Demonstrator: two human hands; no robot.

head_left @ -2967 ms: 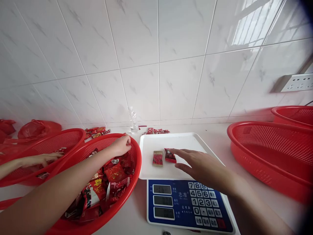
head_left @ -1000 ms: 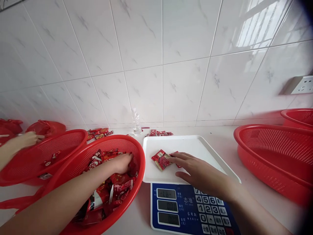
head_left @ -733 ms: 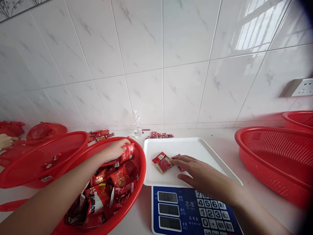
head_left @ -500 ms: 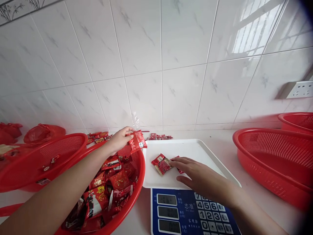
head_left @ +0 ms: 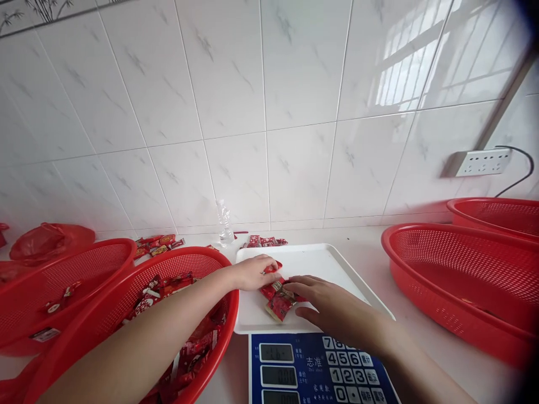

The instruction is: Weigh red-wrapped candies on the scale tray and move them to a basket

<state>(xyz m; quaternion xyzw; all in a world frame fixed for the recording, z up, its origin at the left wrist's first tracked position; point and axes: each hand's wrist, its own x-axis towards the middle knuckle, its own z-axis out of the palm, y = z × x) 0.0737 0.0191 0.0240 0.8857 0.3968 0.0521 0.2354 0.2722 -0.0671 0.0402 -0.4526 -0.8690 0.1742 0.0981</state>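
Over the white plastic tray [head_left: 337,269], grips a glossy, crinkled red packet [head_left: 270,270] with the left hand [head_left: 252,273], leaving just a little foil visible between thumb and fingers. Just beside, holds the right hand [head_left: 330,303] open, thumb apart, fingers loosely over a dark red packet [head_left: 301,299]. Between both hands, on the tray: pillow-shaped red-and-gold packets [head_left: 280,306] with sealed ends.

Below the tray: a smooth blue panel [head_left: 314,387] with square number keys [head_left: 343,358] and gray displays [head_left: 277,353], marked "志准", with "0.00" on the middle one; smaller print too blurred to read.

To the left: a round-rimmed red mesh basket [head_left: 232,314] of shiny wrapped packets [head_left: 202,345]. To the right: another red mesh basket [head_left: 421,286]. Behind: a clear ridged bottle [head_left: 224,225] near glossy marbled tiles [head_left: 236,84].

Compared with half a second earlier: left hand and red packet carried from basket rim to tray; right hand nearly unchanged; view turned rightward, now including a black cable [head_left: 531,163].
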